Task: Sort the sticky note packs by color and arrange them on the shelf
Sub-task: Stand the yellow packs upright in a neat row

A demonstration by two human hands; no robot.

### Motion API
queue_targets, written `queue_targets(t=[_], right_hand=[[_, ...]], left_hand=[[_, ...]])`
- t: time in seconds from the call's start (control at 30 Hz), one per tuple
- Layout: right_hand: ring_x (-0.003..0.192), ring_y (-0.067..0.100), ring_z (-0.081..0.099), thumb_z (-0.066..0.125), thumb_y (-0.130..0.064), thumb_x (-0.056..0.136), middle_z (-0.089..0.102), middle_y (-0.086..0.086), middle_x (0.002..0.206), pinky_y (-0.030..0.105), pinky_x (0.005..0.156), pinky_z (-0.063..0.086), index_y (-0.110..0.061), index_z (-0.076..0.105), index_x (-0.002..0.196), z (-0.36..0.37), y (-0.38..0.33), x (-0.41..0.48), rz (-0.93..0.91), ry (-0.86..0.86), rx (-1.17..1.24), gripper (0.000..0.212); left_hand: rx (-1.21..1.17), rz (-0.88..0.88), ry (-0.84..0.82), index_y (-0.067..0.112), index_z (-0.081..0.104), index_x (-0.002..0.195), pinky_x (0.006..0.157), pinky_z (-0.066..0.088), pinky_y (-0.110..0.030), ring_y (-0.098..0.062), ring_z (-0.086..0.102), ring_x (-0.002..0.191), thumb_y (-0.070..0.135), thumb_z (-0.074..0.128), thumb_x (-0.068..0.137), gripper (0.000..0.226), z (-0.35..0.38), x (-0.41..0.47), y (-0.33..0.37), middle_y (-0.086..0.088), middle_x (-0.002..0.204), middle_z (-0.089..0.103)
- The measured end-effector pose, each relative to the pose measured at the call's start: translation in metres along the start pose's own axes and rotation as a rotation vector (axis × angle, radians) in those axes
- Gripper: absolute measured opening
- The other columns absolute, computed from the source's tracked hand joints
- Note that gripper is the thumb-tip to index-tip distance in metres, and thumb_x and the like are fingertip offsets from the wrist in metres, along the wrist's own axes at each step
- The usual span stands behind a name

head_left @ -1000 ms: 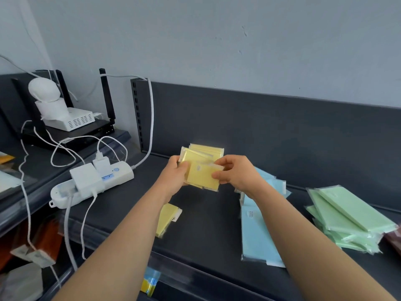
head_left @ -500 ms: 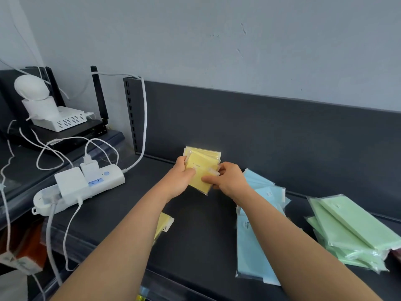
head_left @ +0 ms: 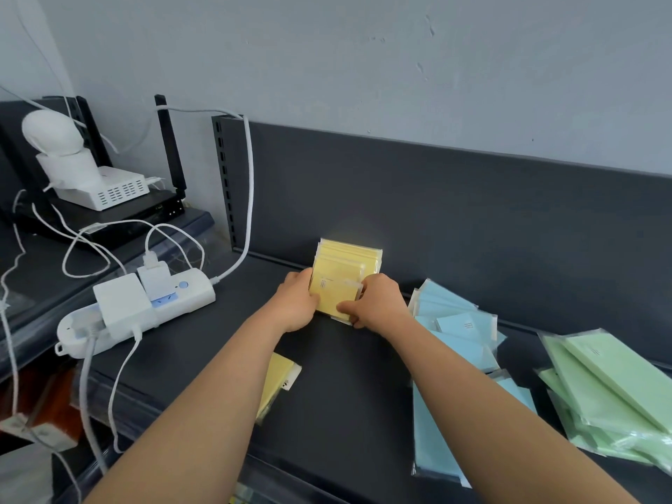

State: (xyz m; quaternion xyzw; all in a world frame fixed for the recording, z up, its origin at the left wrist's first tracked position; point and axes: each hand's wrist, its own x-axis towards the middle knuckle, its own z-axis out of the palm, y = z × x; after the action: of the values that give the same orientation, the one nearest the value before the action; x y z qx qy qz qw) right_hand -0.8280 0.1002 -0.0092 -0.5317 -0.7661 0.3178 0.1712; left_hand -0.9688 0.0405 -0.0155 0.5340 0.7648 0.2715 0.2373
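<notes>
Overall, a dark shelf (head_left: 345, 401) against grey wall (head_left: 363, 67) bears yellow packs (head_left: 340, 281).

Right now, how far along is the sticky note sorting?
Done: blue packs and green packs lie in their own loose piles on the shelf. In hand: the left hand and right hand hold the yellow stack by the back panel. To do: one loose yellow pack lies near the front edge, and both piles look untidy.
</notes>
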Motion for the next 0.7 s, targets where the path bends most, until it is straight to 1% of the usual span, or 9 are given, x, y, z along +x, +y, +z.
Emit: queue_targets(t=[0.13,0.2,0.27,0.33,0.43,0.5,0.57,0.63,0.7], right_hand=[[0.065,0.019,0.071,0.078,-0.031,0.077,0.071,0.010,0.073,0.036,0.072,0.060,-0.010,0.056,0.080,0.005,0.000,-0.001,0.000,0.043,0.028,0.031],[0.057,0.016,0.069,0.077,-0.033,0.078,0.071,0.008,0.066,0.032,0.067,0.060,-0.007,0.063,0.077,0.005,0.001,-0.002,0.024,0.034,0.039,0.030],[0.048,0.013,0.066,0.074,-0.032,0.082,0.070,0.007,0.062,0.025,0.060,0.059,-0.002,0.068,0.079,0.004,0.000,-0.003,0.045,0.003,0.041,0.031],[0.048,0.014,0.066,0.071,-0.027,0.085,0.070,0.008,0.063,0.022,0.057,0.057,0.001,0.067,0.083,0.004,-0.002,-0.005,0.041,-0.018,0.058,0.028],[0.056,0.017,0.069,0.070,-0.017,0.085,0.072,0.013,0.071,0.021,0.056,0.055,-0.001,0.063,0.080,0.003,-0.004,-0.007,0.029,-0.011,0.118,0.018],[0.054,0.014,0.066,0.070,-0.012,0.085,0.072,0.015,0.075,0.017,0.050,0.051,-0.004,0.060,0.084,0.000,-0.003,-0.008,0.036,-0.017,0.163,0.013],[0.051,0.012,0.064,0.070,-0.008,0.083,0.071,0.014,0.075,0.017,0.049,0.050,-0.007,0.056,0.087,-0.002,-0.002,-0.009,0.041,-0.029,0.173,0.015],[0.051,0.012,0.063,0.071,-0.010,0.082,0.070,0.011,0.071,0.018,0.052,0.052,-0.010,0.055,0.080,-0.003,0.000,-0.009,0.037,-0.033,0.143,0.016],[0.052,0.012,0.064,0.073,-0.012,0.081,0.070,0.009,0.069,0.021,0.059,0.055,-0.012,0.055,0.072,-0.004,0.001,-0.010,0.021,-0.032,0.113,0.020]], left_hand=[[0.006,0.008,0.014,0.026,0.035,0.143,0.087,0.036,-0.030,-0.023,0.044,0.119,0.012,0.036,0.100,0.045,-0.001,-0.001,-0.001,-0.004,0.142,0.034],[0.002,0.008,0.013,0.026,0.036,0.141,0.083,0.038,-0.030,-0.022,0.047,0.114,0.013,0.039,0.100,0.043,-0.003,-0.004,-0.001,-0.003,0.139,0.036],[-0.009,0.019,0.011,0.025,0.042,0.135,0.085,0.042,-0.032,-0.022,0.050,0.108,0.012,0.045,0.096,0.040,-0.004,-0.007,0.003,-0.003,0.131,0.040],[0.001,0.043,0.013,0.023,0.047,0.127,0.088,0.044,-0.034,-0.024,0.052,0.107,0.010,0.050,0.092,0.037,-0.005,-0.011,0.006,-0.002,0.122,0.042],[0.007,0.072,0.035,0.019,0.049,0.121,0.086,0.042,-0.033,-0.022,0.049,0.109,0.007,0.053,0.089,0.034,-0.005,-0.014,0.010,0.001,0.113,0.043],[0.009,0.076,0.059,0.018,0.048,0.124,0.086,0.039,-0.030,-0.021,0.046,0.113,0.005,0.054,0.089,0.038,-0.006,-0.013,0.010,0.001,0.114,0.043],[0.006,0.065,0.079,0.018,0.045,0.131,0.087,0.035,-0.027,-0.022,0.043,0.121,0.005,0.056,0.090,0.044,-0.005,-0.013,0.010,0.000,0.120,0.043],[0.003,0.055,0.084,0.018,0.042,0.135,0.088,0.034,-0.026,-0.023,0.044,0.123,0.006,0.058,0.090,0.049,-0.004,-0.012,0.009,-0.004,0.130,0.043],[-0.005,0.043,0.085,0.018,0.042,0.136,0.086,0.034,-0.025,-0.020,0.047,0.114,0.008,0.060,0.090,0.051,-0.003,-0.010,0.008,-0.006,0.135,0.042]])
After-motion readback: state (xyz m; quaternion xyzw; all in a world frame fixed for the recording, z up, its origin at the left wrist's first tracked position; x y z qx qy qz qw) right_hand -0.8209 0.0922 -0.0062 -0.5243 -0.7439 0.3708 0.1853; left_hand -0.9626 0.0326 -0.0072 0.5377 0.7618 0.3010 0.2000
